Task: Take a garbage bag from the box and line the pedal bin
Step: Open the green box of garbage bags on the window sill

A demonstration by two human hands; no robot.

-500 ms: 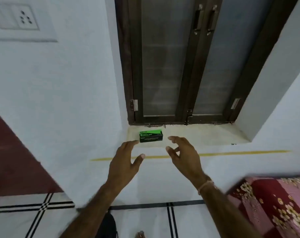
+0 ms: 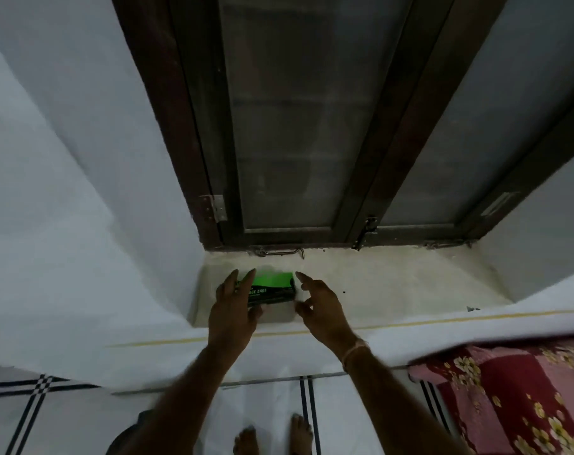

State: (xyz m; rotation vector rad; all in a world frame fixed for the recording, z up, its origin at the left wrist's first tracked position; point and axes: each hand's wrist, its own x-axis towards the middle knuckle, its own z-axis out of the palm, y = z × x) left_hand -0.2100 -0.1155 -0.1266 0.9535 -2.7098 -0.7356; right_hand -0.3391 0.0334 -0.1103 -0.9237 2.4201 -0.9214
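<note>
A small green and black garbage bag box (image 2: 274, 287) lies on the pale window sill (image 2: 394, 287), near its left end. My left hand (image 2: 233, 310) reaches over the box's left end, fingers spread, fingertips at or on the box; contact is unclear through the blur. My right hand (image 2: 318, 307) hovers just right of the box, fingers apart, holding nothing. The pedal bin is not clearly in view; a dark shape (image 2: 131, 435) shows at the bottom edge by my left arm.
A dark wooden window frame (image 2: 354, 159) with frosted panes stands behind the sill. White walls flank the recess. A red floral bedspread (image 2: 515, 399) fills the lower right. My bare feet (image 2: 272, 435) stand on white tiles with dark stripes.
Both hands have moved forward onto the sill, and now flank the box. The view has come closer and tilted downward.
</note>
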